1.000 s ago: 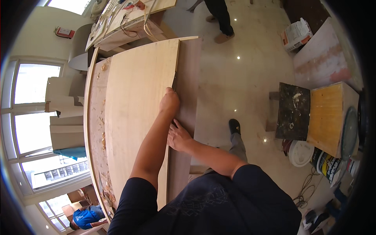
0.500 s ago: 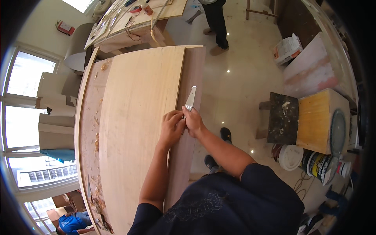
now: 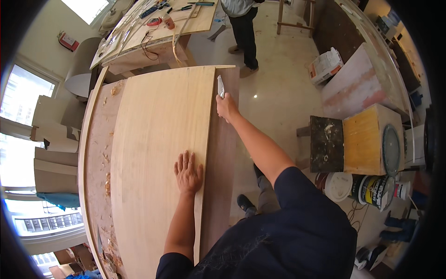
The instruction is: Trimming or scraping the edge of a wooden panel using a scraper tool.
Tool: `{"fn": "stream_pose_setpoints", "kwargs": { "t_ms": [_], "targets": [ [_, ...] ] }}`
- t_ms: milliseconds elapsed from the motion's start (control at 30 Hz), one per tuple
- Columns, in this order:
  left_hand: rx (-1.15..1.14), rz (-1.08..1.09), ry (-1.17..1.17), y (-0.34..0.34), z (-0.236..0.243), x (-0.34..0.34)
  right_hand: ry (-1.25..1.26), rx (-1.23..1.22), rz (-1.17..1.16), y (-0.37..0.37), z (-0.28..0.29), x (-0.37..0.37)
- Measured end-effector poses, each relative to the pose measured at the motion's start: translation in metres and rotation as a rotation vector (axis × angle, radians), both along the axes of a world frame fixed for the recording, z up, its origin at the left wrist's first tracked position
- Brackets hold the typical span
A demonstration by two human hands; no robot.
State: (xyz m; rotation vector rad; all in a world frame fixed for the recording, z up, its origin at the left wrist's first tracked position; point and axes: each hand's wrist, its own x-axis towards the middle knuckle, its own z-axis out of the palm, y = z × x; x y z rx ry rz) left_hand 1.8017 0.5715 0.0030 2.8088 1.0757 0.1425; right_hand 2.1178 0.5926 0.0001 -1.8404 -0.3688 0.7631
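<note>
My right hand (image 3: pixel 226 108) is wrapped round a silver utility knife (image 3: pixel 220 85). Its tapered end points away from me, near the far right corner of a pale wooden panel (image 3: pixel 148 139). Whether the knife touches the panel's edge, I cannot tell. Nearer to me, my left hand (image 3: pixel 188 176) lies flat on the panel close to its right edge, fingers spread and holding nothing. Under the panel is a reddish-brown board (image 3: pixel 220 158), showing as a strip along the right and a wider one along the left.
Wood shavings (image 3: pixel 108 183) litter the board's left strip, beside a raised wooden edge (image 3: pixel 83 153). Beyond is another table (image 3: pixel 195 25) with tools and wires. A person (image 3: pixel 244 35) stands at the far side. Boxes (image 3: pixel 364 139) and buckets (image 3: pixel 338 186) stand at right.
My hands have separated. The right has moved away from me along the panel's edge with the knife; the left has come back and flattened onto the panel. The view has shifted slightly.
</note>
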Motion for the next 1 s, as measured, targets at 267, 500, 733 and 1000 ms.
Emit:
{"fn": "stream_pose_setpoints", "kwargs": {
  "t_ms": [267, 500, 733, 1000],
  "targets": [
    [0.034, -0.018, -0.046, 0.002, -0.001, 0.0, -0.796, -0.491, 0.407, 0.061, -0.036, 0.055],
    [0.02, -0.012, -0.071, 0.003, -0.001, 0.0, -0.64, -0.433, 0.239, 0.066, -0.003, 0.043],
    [0.039, -0.014, -0.115, 0.003, 0.0, -0.002, -0.69, -0.388, 0.171, 0.071, -0.002, 0.039],
    [-0.016, -0.011, -0.104, 0.003, 0.005, 0.0, -0.552, -0.509, 0.263, 0.09, -0.006, 0.055]
  ]
}}
